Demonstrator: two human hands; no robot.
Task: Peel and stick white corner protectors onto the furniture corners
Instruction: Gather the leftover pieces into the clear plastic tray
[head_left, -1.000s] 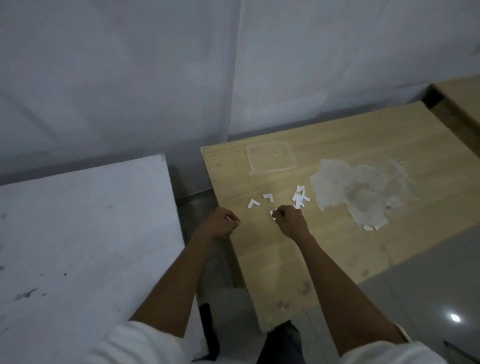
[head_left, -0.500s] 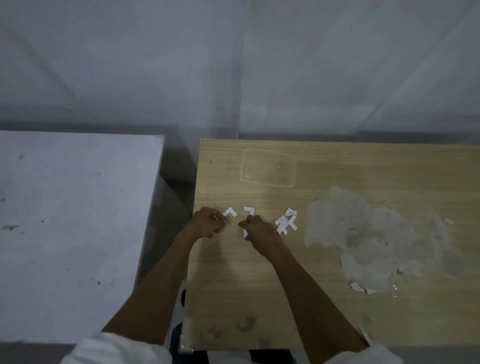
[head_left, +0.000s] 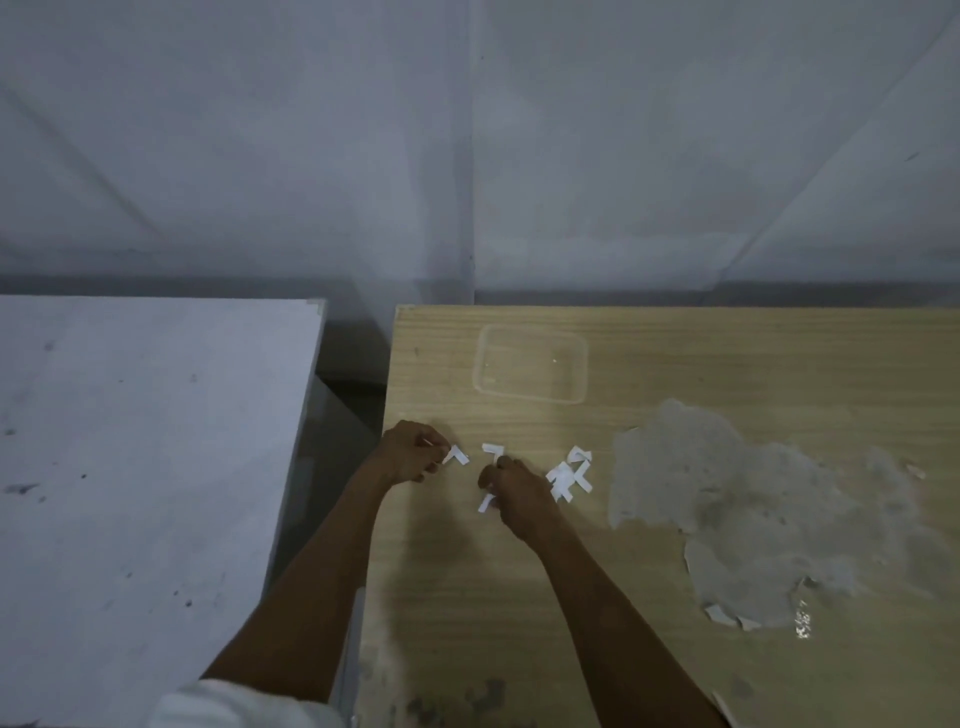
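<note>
Protectors (head_left: 569, 475): loose white heap on the wood table (head_left: 675, 545), just right of your right hand (head_left: 514, 486). Two L-pieces lie apart from the heap: one (head_left: 458, 455) at your left fingertips, one (head_left: 492, 449) just above your right knuckles.

Both forearms reach forward and converge; hands close together near the table's left edge, knuckles up, fingers curled.

Table veneer is peeled away in a big grey patch (head_left: 727, 493) to the right. Clear lid (head_left: 584, 364) lies flat beyond the hands. White table (head_left: 145, 467) stands left, across a gap. Pale sheet (head_left: 467, 156) covers the wall behind.

Grip: right hand pinches a white strip (head_left: 485, 503), its end hanging below the fingers. Left hand (head_left: 410, 457) pinches a small white sliver (head_left: 429, 442); too small to identify.
</note>
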